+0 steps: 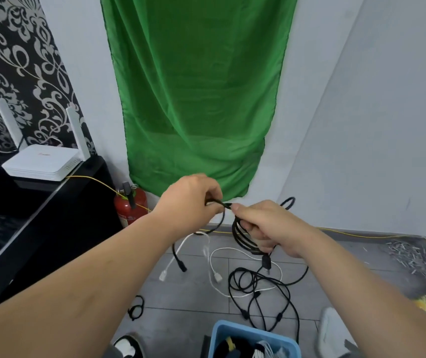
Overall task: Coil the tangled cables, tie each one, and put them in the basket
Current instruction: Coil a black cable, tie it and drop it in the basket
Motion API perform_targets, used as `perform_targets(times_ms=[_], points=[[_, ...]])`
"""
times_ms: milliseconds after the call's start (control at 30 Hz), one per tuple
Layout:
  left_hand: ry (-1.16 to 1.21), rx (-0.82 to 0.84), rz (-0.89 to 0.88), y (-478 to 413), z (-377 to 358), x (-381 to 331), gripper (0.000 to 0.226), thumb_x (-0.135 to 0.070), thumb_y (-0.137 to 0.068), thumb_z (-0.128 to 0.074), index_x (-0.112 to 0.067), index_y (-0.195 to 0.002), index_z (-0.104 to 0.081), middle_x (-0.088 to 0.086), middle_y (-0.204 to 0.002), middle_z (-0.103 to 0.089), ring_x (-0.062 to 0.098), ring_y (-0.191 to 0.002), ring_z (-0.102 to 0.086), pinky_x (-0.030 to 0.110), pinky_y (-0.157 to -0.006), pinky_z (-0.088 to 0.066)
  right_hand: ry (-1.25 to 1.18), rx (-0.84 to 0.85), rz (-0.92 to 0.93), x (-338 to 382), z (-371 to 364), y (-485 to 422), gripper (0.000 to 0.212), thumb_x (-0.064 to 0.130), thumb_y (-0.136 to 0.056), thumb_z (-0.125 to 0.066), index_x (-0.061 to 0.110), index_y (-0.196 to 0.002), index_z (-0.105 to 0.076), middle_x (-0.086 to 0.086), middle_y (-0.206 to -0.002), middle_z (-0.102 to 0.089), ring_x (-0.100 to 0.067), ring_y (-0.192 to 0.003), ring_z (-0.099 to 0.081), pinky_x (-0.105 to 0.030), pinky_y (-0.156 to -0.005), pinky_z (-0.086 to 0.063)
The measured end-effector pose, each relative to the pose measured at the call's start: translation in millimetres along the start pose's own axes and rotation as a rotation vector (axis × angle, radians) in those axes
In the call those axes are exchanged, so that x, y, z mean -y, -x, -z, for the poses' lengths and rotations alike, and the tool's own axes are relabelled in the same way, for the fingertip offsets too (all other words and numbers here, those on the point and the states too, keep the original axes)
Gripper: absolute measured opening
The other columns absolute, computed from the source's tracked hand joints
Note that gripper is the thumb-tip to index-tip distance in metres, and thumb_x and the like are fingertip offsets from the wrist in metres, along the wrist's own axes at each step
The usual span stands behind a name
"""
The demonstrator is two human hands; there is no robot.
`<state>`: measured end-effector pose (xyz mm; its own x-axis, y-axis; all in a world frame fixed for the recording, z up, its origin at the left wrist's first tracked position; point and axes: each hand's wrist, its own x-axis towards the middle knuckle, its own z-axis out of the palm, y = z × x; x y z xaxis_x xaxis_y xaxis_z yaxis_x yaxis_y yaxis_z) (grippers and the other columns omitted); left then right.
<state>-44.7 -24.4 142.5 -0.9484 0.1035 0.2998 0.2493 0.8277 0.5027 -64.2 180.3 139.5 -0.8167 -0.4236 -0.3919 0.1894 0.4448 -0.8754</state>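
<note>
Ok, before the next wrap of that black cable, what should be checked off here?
1. Right hand grips the coil: ok.
2. Left hand pinches the strand that leads into the coil: ok.
3. Strand free of the floor tangle: cannot tell.
4. Coil tied: not ok, no tie shows on it.
5. Basket close below the hands, open on top: ok.
6. White cable coiled: not ok, it lies loose on the floor.
</note>
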Motion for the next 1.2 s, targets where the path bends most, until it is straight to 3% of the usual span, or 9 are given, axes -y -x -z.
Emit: perform_targets(times_ms=[100, 267, 400, 600, 733, 800, 867, 1100, 1200], points=[[0.183, 0.116, 0.066, 2, 0, 1, 0.014, -0.023, -0.084, -0.081, -0.024, -0.080, -0.068, -0.011, -0.068, -0.063, 0.002, -0.059, -0.052, 0.024, -0.061, -0.046, -0.163, 0.013, -0.031, -2, 11, 4, 0.048, 0.047, -0.100, -0.055, 0.018, -0.063, -0.045, 0.000, -0.047, -0.021, -0.015, -0.042, -0.014, -0.027, -0.047, -0.021], [0.149, 0.099, 0.022, -1, -6, -2, 0.016, -0.024, -0.085, -0.080, -0.023, -0.080, -0.065, -0.010, -0.072, -0.063, 0.009, -0.067, -0.056, 0.032, -0.067, -0.051, -0.177, -0.211, -0.065, -16, 21, -5, 0.044, 0.047, -0.096, -0.064, 0.017, -0.069, -0.047, -0.001, -0.049, -0.024, -0.015, -0.042, -0.017, -0.026, -0.048, -0.022], [0.044, 0.133, -0.043, -1, -13, -15, 0.015, -0.027, -0.091, -0.073, -0.028, -0.086, -0.059, -0.013, -0.092, -0.059, 0.012, -0.092, -0.055, 0.034, -0.082, -0.048, 0.146, -0.485, 0.010, -28, 26, -16, 0.055, 0.056, -0.098, -0.057, 0.013, -0.065, -0.045, -0.006, -0.053, -0.035, -0.021, -0.047, -0.032, -0.030, -0.053, -0.029], [0.081, 0.166, 0.100, 1, -19, -18, 0.006, -0.008, -0.090, -0.061, -0.013, -0.093, -0.061, 0.003, -0.098, -0.063, 0.016, -0.074, -0.054, 0.032, -0.071, -0.049, 0.267, -0.584, 0.077, -31, 22, -22, 0.060, 0.053, -0.099, -0.056, 0.012, -0.059, -0.041, -0.004, -0.052, -0.038, -0.024, -0.052, -0.037, -0.032, -0.053, -0.028], [0.197, 0.239, 0.278, -1, -16, -13, 0.034, -0.004, -0.092, -0.054, -0.019, -0.123, -0.060, 0.007, -0.098, -0.068, 0.018, -0.069, -0.058, 0.026, -0.059, -0.047, 0.206, -0.681, 0.051, -33, 29, -26, 0.064, 0.052, -0.100, -0.054, 0.007, -0.056, -0.046, -0.007, -0.053, -0.044, -0.026, -0.053, -0.043, -0.034, -0.055, -0.031], [0.057, 0.336, 0.305, -1, -10, -5, 0.046, -0.005, -0.094, -0.051, -0.022, -0.136, -0.059, 0.008, -0.112, -0.070, 0.025, -0.088, -0.067, 0.025, -0.066, -0.049, 0.156, -0.757, -0.009, -43, 40, -25, 0.063, 0.052, -0.101, -0.053, 0.009, -0.056, -0.041, -0.008, -0.054, -0.041, -0.026, -0.054, -0.041, -0.035, -0.055, -0.030], [-0.140, 0.382, 0.334, 1, -1, 6, 0.043, -0.004, -0.091, -0.051, -0.021, -0.126, -0.070, 0.006, -0.118, -0.070, 0.027, -0.099, -0.067, 0.025, -0.074, -0.052, 0.126, -0.818, -0.088, -57, 51, -25, 0.062, 0.049, -0.102, -0.052, 0.010, -0.056, -0.039, -0.007, -0.054, -0.042, -0.026, -0.054, -0.042, -0.035, -0.054, -0.030], [-0.330, 0.246, 0.542, 12, 20, 34, 0.036, -0.006, -0.079, -0.053, -0.015, -0.111, -0.065, 0.012, -0.115, -0.062, 0.032, -0.101, -0.064, 0.043, -0.088, -0.058, -0.010, -0.889, -0.254, -90, 59, -29, 0.057, 0.053, -0.100, -0.053, 0.010, -0.062, -0.044, -0.009, -0.061, -0.048, -0.030, -0.065, -0.051, -0.036, -0.066, -0.042], [-0.337, 0.361, 0.476, 14, 12, 27, 0.033, -0.006, -0.081, -0.053, -0.012, -0.112, -0.062, 0.011, -0.112, -0.065, 0.029, -0.099, -0.063, 0.040, -0.087, -0.058, -0.068, -0.786, -0.191, -71, 48, -29, 0.056, 0.050, -0.101, -0.051, 0.012, -0.061, -0.045, -0.007, -0.053, -0.047, -0.024, -0.050, -0.045, -0.028, -0.052, -0.037]])
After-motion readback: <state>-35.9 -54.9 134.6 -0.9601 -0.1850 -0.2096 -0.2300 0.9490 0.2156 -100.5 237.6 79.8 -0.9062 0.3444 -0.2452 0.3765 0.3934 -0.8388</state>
